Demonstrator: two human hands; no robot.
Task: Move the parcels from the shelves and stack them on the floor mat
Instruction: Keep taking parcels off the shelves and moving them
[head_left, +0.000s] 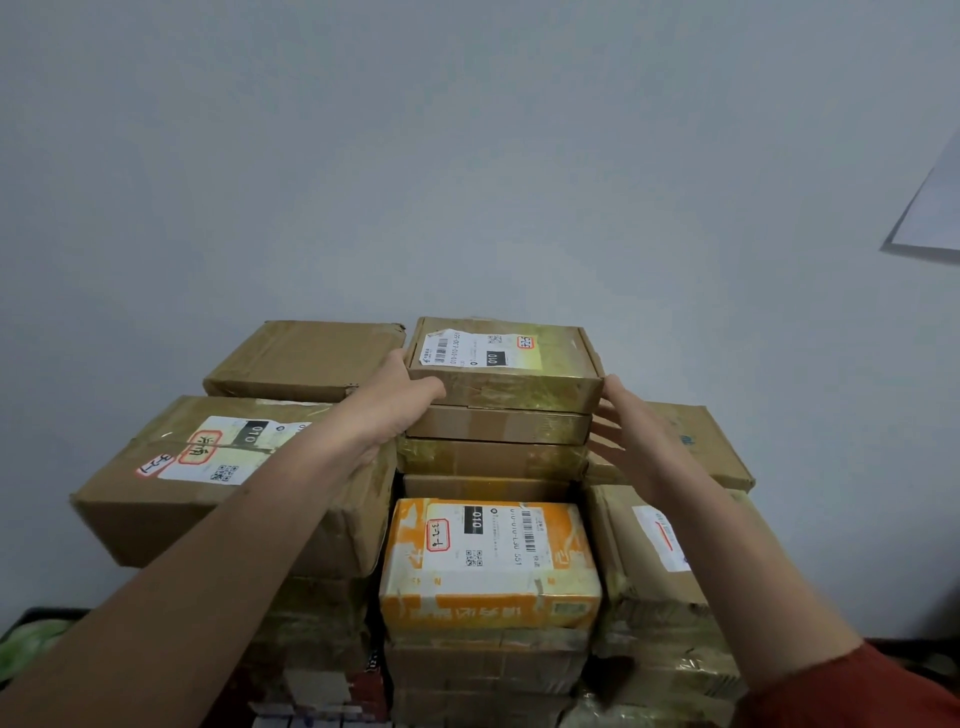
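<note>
A small flat brown cardboard parcel (501, 364) with a white shipping label is seen on top of the middle stack of taped cardboard boxes, set against a pale grey wall (467, 156). The left hand (400, 405) is laid against the parcel's left side, its fingers straight along that side and the thumb stretched across the front face. The right hand (628, 436) is held just beside the parcel's right corner, fingers spread wide and holding nothing. An orange-and-white taped parcel (491, 561) is placed lower in front, between a large brown cardboard box (171, 499) and another stack. A red sleeve (857, 691) is worn on the right arm.
</note>
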